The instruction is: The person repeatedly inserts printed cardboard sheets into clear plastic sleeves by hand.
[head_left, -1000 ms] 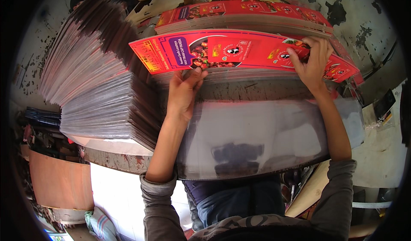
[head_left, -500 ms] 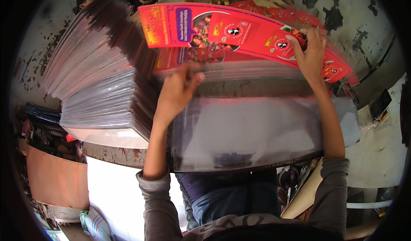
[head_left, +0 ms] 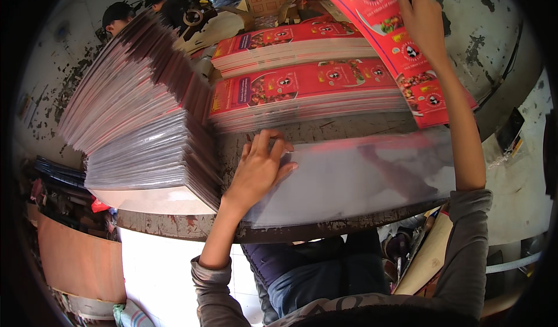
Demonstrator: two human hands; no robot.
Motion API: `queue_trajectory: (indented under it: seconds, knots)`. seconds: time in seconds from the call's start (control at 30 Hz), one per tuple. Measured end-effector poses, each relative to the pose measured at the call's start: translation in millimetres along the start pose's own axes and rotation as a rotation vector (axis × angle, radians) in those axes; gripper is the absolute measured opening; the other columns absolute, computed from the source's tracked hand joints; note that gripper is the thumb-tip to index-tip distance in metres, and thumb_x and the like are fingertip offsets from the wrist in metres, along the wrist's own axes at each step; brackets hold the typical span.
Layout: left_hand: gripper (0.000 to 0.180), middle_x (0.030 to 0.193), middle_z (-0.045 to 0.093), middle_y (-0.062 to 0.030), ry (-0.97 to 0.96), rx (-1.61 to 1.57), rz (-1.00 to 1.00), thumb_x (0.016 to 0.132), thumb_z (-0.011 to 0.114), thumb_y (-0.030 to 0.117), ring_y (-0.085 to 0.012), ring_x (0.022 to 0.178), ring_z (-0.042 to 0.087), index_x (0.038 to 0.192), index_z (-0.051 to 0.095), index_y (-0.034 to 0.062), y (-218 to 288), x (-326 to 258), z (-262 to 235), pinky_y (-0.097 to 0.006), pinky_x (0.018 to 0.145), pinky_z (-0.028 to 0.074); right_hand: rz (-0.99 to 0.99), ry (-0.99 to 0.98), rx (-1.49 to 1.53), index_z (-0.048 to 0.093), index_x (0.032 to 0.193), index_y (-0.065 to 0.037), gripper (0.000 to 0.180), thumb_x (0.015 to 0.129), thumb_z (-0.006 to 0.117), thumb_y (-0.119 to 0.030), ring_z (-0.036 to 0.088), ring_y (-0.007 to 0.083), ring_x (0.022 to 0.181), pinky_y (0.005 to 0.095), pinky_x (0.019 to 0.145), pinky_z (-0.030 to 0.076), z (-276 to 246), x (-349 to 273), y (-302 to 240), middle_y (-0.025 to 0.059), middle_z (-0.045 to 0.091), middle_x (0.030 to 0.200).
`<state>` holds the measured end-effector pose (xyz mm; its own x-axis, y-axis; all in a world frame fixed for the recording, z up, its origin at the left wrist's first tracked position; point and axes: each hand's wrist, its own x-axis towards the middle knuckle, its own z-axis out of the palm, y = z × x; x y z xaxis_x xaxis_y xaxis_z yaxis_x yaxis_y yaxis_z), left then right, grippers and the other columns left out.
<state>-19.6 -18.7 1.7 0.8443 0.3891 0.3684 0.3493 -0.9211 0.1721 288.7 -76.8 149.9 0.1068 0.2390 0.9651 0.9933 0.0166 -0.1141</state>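
Card (head_left: 401,48), red printed, now lifted off the near stack (head_left: 308,94) and swung up to upper right, clear of the clear sleeve (head_left: 360,176) on the table (head_left: 192,225). Right hand (head_left: 421,16) pinches its top end, fingers closed. Left hand (head_left: 258,167) lies flat, fingers spread, probably pinning the sleeve's mouth.

Two red card stacks (head_left: 302,89), two hands (head_left: 261,170)
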Motion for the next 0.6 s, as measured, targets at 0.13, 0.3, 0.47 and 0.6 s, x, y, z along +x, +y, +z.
queue_trajectory:
  seconds: [0.13,0.3,0.47,0.6]
  knots:
    - [0.024,0.094,0.050,-0.0100,0.057,0.041,0.078,0.079,0.065,0.024,-0.0286,0.085,0.054,0.092,0.054,0.0055,-4,8,7,-0.043,0.076,0.040,0.119,-0.004,-0.042,0.049,0.075,0.002,0.026,0.090,0.052,-0.019,0.051,0.0172,0.051,0.0349,0.050,0.040,9,19,-8,0.0084,0.051,0.056]
    - [0.016,0.081,0.050,-0.0086,0.119,-0.099,0.177,0.079,0.063,0.016,-0.0268,0.075,0.055,0.086,0.055,0.0046,-17,11,13,-0.037,0.071,0.043,0.467,-0.017,0.526,0.053,0.073,0.000,0.030,0.091,0.053,-0.025,0.050,0.0109,0.057,0.0291,0.054,0.040,41,24,-34,0.0035,0.053,0.060]
    - [0.010,0.075,0.050,-0.0072,0.275,0.079,0.296,0.074,0.062,0.009,-0.0237,0.071,0.055,0.082,0.057,0.0056,-13,11,14,-0.034,0.063,0.044,0.378,0.066,0.481,0.057,0.076,0.003,0.030,0.090,0.054,-0.024,0.052,0.0136,0.061,0.0320,0.058,0.042,58,29,-54,0.0085,0.058,0.065]
    - [0.013,0.073,0.050,-0.0053,0.296,0.235,0.291,0.070,0.060,0.008,-0.0197,0.065,0.056,0.083,0.057,0.0079,-7,5,11,-0.032,0.061,0.045,0.378,0.111,0.520,0.057,0.075,0.003,0.031,0.089,0.054,-0.025,0.052,0.0141,0.061,0.0323,0.058,0.042,70,37,-64,0.0095,0.058,0.065]
